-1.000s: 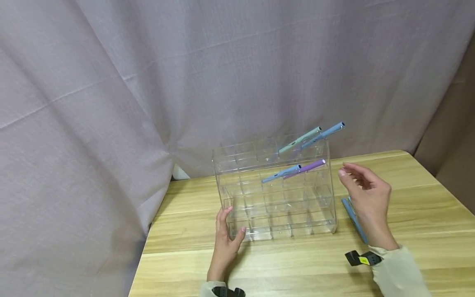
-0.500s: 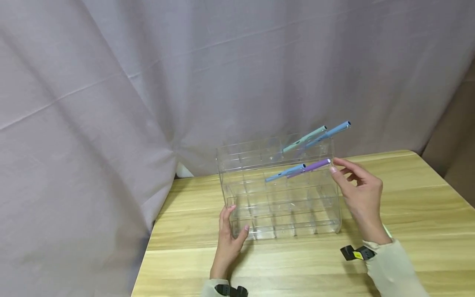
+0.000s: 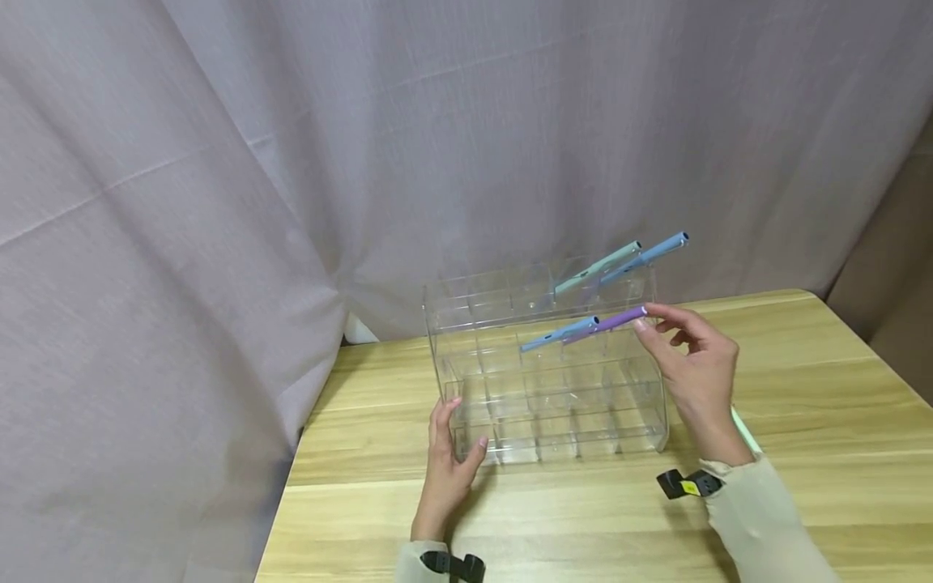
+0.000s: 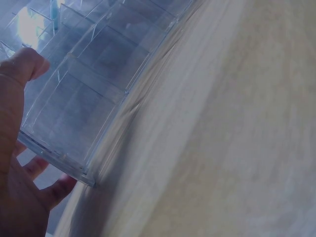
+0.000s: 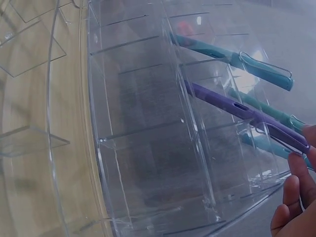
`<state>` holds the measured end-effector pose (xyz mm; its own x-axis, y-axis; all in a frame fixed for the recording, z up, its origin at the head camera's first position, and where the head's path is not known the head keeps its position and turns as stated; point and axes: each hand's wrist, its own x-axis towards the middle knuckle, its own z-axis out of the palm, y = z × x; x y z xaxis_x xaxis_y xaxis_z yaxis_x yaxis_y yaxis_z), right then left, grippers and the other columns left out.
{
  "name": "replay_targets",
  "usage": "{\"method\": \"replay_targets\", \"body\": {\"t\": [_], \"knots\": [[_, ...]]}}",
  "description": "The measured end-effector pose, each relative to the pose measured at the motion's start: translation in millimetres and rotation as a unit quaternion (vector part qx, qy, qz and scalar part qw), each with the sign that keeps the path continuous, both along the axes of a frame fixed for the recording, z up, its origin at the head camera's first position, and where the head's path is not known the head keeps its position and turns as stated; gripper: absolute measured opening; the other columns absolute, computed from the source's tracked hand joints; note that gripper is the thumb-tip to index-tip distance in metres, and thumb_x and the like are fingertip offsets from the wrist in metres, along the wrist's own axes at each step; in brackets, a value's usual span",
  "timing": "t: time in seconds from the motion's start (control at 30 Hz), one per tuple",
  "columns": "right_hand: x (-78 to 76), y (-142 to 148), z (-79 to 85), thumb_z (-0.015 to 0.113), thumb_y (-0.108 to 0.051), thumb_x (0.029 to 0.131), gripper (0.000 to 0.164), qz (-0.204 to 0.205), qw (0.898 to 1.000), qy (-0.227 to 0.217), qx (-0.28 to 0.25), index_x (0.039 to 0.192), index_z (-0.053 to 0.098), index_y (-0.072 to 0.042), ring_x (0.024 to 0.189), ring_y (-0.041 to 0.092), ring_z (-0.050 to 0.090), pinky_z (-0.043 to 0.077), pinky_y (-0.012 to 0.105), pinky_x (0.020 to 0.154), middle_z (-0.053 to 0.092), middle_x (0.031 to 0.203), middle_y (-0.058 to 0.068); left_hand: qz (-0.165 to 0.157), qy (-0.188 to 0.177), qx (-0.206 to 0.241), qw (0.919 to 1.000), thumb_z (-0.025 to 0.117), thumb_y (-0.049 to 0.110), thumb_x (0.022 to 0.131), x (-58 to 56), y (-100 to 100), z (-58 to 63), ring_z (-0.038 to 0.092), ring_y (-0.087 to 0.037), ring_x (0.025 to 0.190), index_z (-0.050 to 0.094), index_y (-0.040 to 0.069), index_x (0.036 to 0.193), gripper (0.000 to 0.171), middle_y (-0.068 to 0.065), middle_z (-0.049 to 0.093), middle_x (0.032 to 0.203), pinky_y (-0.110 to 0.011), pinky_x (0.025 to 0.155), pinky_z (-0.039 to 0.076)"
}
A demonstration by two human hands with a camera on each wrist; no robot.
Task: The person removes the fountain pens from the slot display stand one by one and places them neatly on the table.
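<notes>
A clear acrylic rack (image 3: 510, 397) with tiers of compartments stands on the table. My left hand (image 3: 446, 478) grips its left side, thumb at the front and fingers behind the side panel in the left wrist view. With thumb and index finger my right hand (image 3: 696, 364) pinches the upper end of a purple pen (image 3: 619, 320), which slants out of a middle-tier compartment. Left of it leans a blue pen (image 3: 557, 334). In the top tier a mint-green pen (image 3: 598, 269) and another blue pen (image 3: 649, 257) slant up to the right.
On the wooden table (image 3: 824, 389), a light green pen (image 3: 747, 431) lies partly hidden behind my right forearm. A grey curtain (image 3: 364, 146) hangs close behind the rack. The table's far edge runs just beyond it.
My right hand has moved left from beside the rack and taken hold of the purple pen's end. The light green pen has come into sight by the forearm. My left hand keeps its place.
</notes>
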<state>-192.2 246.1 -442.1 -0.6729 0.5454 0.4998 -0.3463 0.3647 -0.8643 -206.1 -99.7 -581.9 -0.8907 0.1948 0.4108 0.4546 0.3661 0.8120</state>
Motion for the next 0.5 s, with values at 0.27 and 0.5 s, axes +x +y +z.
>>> {"method": "replay_targets", "body": {"t": [0.27,0.5], "knots": [[-5.8,-3.0,-4.1,0.084,-0.002,0.090,0.031,0.003,1.000,0.019,-0.020,0.120,0.078,0.000,0.088,0.001,0.062,0.044,0.017,0.074,0.073,0.098,-0.024,0.002,-0.015,0.000,0.9999,0.076,0.017,0.097,1.2,-0.2,-0.5,0.019,-0.054,0.164,0.038,0.021,0.159,0.072,-0.016,0.024,0.176,-0.083,0.122,0.028],[-5.9,-2.7,-2.4,0.084,-0.003,0.090,0.031,0.002,0.999,0.027,-0.029,0.119,0.077,0.001,0.085,0.000,0.062,0.046,0.014,0.073,0.074,0.100,-0.024,0.001,-0.017,0.003,0.9999,0.076,0.017,0.098,0.7,0.0,-1.0,0.017,-0.053,0.165,0.038,0.026,0.159,0.073,-0.014,0.024,0.176,-0.082,0.123,0.027]]}}
